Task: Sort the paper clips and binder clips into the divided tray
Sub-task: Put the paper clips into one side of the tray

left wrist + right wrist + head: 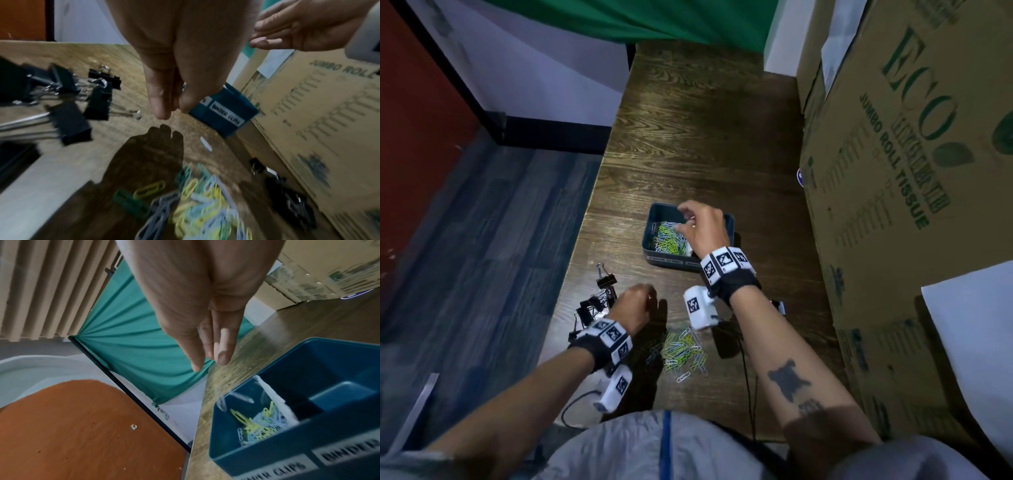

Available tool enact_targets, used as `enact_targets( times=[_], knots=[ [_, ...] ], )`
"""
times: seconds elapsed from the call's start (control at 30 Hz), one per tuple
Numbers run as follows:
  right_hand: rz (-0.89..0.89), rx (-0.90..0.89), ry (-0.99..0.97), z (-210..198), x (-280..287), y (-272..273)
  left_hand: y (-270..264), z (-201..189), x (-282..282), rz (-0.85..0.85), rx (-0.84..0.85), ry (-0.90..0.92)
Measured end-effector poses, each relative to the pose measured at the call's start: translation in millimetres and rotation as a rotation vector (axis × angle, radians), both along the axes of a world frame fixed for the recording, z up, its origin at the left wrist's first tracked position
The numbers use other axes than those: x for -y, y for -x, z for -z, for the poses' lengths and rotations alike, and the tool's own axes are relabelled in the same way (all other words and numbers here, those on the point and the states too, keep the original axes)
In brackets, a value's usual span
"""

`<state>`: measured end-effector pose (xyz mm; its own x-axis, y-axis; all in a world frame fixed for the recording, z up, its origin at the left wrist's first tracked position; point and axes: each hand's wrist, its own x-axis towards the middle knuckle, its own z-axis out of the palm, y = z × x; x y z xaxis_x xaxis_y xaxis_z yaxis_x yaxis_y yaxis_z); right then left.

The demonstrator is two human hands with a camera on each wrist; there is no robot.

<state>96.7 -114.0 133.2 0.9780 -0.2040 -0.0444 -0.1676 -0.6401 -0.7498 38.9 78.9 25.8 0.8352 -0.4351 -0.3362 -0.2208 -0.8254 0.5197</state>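
Two compartments divide the blue tray [654, 219], which sits on the wooden table [705, 137] toward its right edge, near the cardboard box [893, 171]. The left compartment, labelled for paper clips, holds a heap of coloured paper clips [667, 236]; the right one, labelled for binder clips, shows only bare floor in the right wrist view. The right hand [702, 226] hovers over the tray with fingers [223, 352] straight and released, holding nothing. A few clips [236, 398] appear blurred in the air just above the left compartment.

The left hand [635, 308] hangs above the table near its front-left corner, thumb and fingertips [160, 105] pinched together; whether they grasp a clip cannot be told. Black binder clips [595, 301] lie in a cluster at the left edge, just beside this hand. A loose pile [685, 349] of paper clips lies near the front edge, between the two forearms. More binder clips [292, 203] lie along the base of the box
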Motion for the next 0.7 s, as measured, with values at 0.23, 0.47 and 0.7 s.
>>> enact_targets(
  times=[0.23, 0.47, 0.7],
  knots=[
    [-0.145, -0.254, 0.153, 98.5, 2.4, 72.5, 59.1, 26.0, -21.8, 0.222, -0.083, -0.154],
    [-0.615, -0.518, 0.411, 145.0, -1.8, 148.3, 76.2, 30.7, -24.7, 0.264, -0.08, -0.18],
    [-0.681, -0.301, 0.449, 161.9, -15.5, 201.6, 88.8, 38.9, -12.7, 0.31, -0.071, -0.161]
  ],
)
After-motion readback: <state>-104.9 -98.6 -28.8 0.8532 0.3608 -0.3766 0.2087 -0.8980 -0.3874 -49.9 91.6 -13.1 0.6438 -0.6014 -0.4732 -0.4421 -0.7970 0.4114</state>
